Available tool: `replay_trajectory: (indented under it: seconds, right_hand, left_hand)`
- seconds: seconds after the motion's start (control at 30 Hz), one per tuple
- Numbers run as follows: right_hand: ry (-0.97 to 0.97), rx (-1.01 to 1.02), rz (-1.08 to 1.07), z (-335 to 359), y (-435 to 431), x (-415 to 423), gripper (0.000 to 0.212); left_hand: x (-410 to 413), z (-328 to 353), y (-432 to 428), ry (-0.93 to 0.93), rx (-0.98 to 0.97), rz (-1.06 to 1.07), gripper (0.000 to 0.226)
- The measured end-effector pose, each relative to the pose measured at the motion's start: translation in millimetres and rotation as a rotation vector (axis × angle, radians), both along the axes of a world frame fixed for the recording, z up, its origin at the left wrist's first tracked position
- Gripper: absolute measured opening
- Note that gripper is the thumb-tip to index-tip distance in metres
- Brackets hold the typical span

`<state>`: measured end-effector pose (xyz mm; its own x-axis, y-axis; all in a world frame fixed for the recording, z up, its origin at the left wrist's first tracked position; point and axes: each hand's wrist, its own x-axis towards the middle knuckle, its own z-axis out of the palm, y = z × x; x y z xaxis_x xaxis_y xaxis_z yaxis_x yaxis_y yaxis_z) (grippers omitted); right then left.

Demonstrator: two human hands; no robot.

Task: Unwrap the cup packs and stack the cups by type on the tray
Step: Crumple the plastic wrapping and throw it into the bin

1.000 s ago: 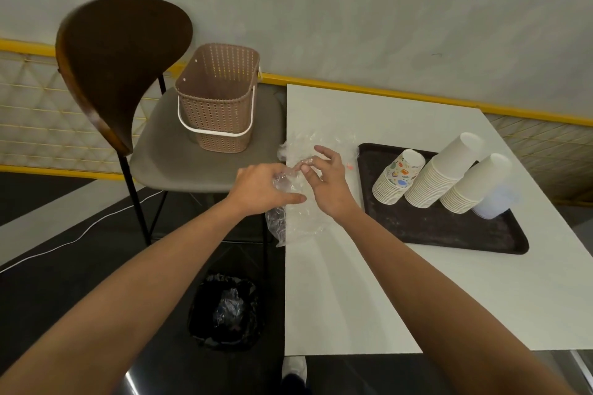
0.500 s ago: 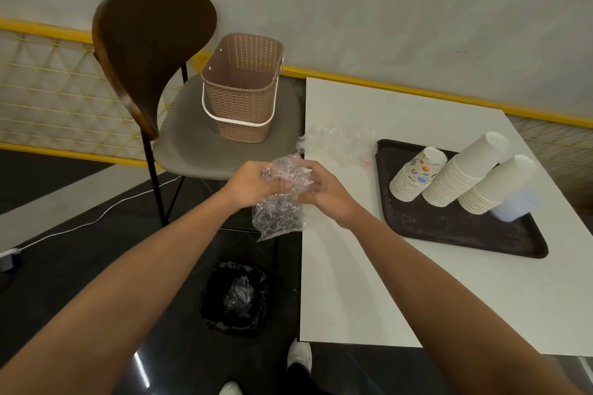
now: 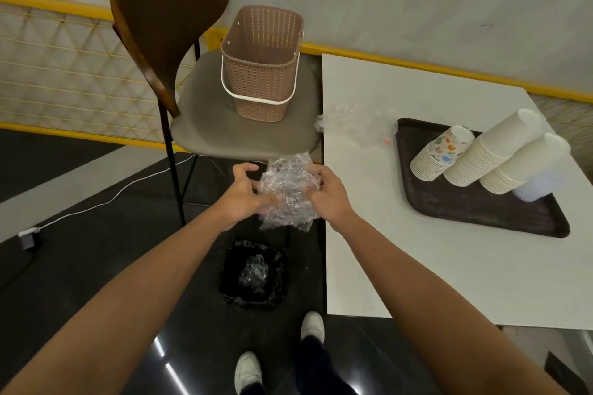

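Observation:
A crumpled ball of clear plastic wrap (image 3: 287,192) is squeezed between my left hand (image 3: 245,194) and my right hand (image 3: 329,196), just left of the table edge and above the floor. On the dark tray (image 3: 475,212) lie three leaning stacks: patterned paper cups (image 3: 441,151), white paper cups (image 3: 491,147) and more white cups (image 3: 526,163). A stack of translucent plastic cups (image 3: 536,186) sits at the tray's right end. Another loose clear wrapper (image 3: 356,122) lies on the white table (image 3: 401,250) left of the tray.
A black-lined bin (image 3: 253,272) holding clear plastic stands on the floor below my hands. A brown woven basket (image 3: 261,64) sits on the chair (image 3: 224,125) left of the table. My shoes (image 3: 279,349) are at the bottom. A white cable (image 3: 96,202) runs across the dark floor.
My hands have pulled the wrapper off the table edge and bunched it into a tighter ball over the bin. The camera has tilted down and left.

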<state>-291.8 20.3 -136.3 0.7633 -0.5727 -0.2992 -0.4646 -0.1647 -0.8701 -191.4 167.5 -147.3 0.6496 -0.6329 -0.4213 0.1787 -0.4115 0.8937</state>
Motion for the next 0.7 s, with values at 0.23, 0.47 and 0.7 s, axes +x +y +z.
replay_trajectory:
  seconds: [0.23,0.47,0.7]
  right_hand:
    - [0.17,0.088,0.059,-46,51,9,0.051]
    - [0.293,-0.043,0.166,-115,89,7,0.076]
    - [0.321,-0.099,0.197,-203,90,-4,0.061]
  left_hand:
    - [7,-58,42,-0.152,0.124,0.063,0.037]
    - [-4,-126,64,-0.167,0.275,0.218,0.027]
    - [-22,-211,61,-0.158,0.438,0.296,0.017]
